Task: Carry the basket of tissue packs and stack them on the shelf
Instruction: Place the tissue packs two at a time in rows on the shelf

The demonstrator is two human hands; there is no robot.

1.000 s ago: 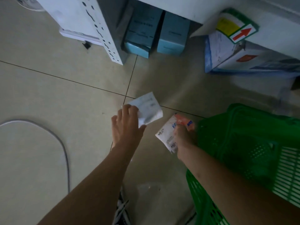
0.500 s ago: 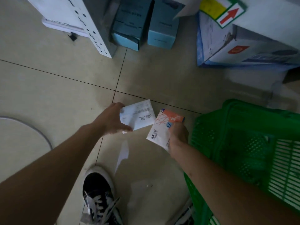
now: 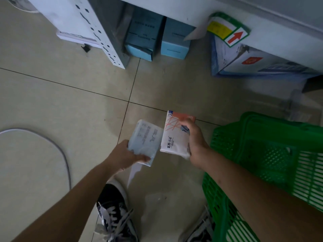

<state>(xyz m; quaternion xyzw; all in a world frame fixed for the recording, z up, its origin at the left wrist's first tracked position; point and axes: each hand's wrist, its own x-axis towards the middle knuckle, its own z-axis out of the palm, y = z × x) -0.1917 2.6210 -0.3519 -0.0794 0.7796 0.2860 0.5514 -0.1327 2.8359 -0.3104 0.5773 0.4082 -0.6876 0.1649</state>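
My left hand (image 3: 125, 157) grips a pale blue tissue pack (image 3: 146, 138) by its near end, held above the tiled floor. My right hand (image 3: 195, 138) holds a white tissue pack with an orange top and red lines (image 3: 174, 135). The two packs sit side by side, edges almost touching. The green plastic basket (image 3: 262, 154) stands on the floor at the right, under my right forearm; its inside is dark and I cannot make out its contents. The white shelf (image 3: 174, 7) runs along the top, with its perforated upright (image 3: 97, 30) at the left.
Two blue boxes (image 3: 143, 34) and a tilted white-and-blue carton with a red arrow label (image 3: 244, 56) sit under the shelf. A grey cable (image 3: 57, 151) curves over the floor at left. My black sneaker (image 3: 113, 210) is at the bottom, with a clear wrapper (image 3: 157, 198) beside it.
My left hand has drawn back toward me and turned its pale blue pack lengthwise. The right hand has lifted its pack up beside it. The view has shifted slightly.
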